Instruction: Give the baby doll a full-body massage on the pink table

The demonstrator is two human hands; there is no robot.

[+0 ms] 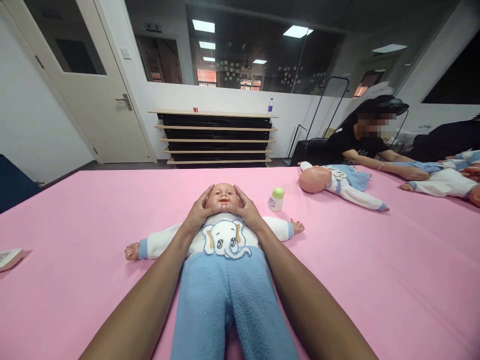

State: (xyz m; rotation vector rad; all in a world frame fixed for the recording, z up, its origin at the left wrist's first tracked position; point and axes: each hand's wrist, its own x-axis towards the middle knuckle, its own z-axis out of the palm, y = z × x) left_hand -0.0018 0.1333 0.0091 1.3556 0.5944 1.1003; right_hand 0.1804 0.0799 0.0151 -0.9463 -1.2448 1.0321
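A baby doll point(227, 272) lies on its back on the pink table surface point(93, 220), its head toward the far edge and its arms spread. It wears a white top with an elephant face and fuzzy blue trousers. My left hand point(197, 212) cups one side of the doll's head point(224, 192), fingers along the temple and thumb by the chin. On the opposite side my right hand point(248, 212) mirrors it, its thumb below the mouth. Both palms rest against the cheeks. To the right of the head stands a small white bottle point(275, 201) with a green cap.
Another doll point(318, 179) lies farther right, near a person in black point(363, 137) whose arm reaches across the table. More dolls point(446, 184) are beyond. At the left edge sits a pale flat object point(10, 259). Stacked boards point(217, 135) stand by the wall.
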